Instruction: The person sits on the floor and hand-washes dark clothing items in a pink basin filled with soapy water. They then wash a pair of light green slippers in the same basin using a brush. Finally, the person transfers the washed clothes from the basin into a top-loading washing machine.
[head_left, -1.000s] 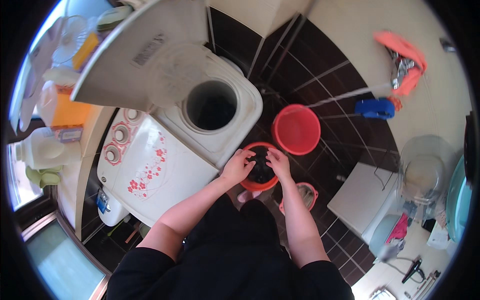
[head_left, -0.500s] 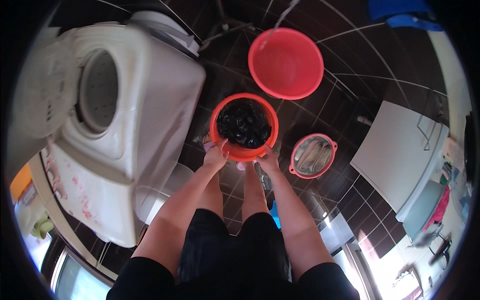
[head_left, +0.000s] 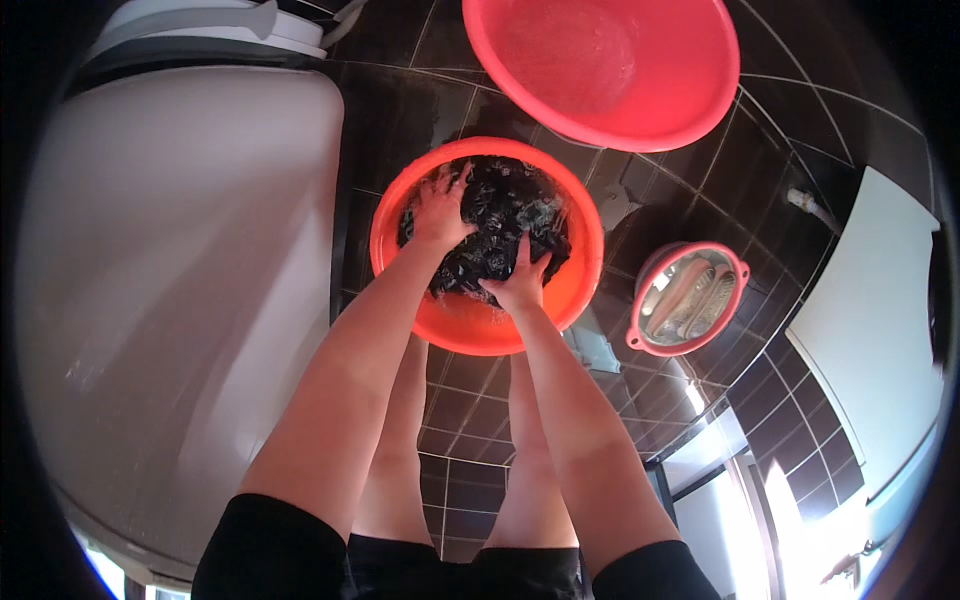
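An orange-red basin sits on the dark tiled floor in front of my legs. Black wet cloth lies bunched inside it, in water. My left hand rests on the cloth at the basin's left side, fingers spread. Lower and to the right, my right hand presses on the same cloth with its thumb and fingers apart. Some fingertips are partly lost among the folds.
A large pink basin stands beyond the orange-red one. To the right is a small pink-rimmed tub holding a pair of shoes. A big white appliance fills the left, and a white panel stands at far right.
Both my hands have left the basin's near rim and moved onto the black cloth inside. The view has come closer to the floor, so the basins look larger.
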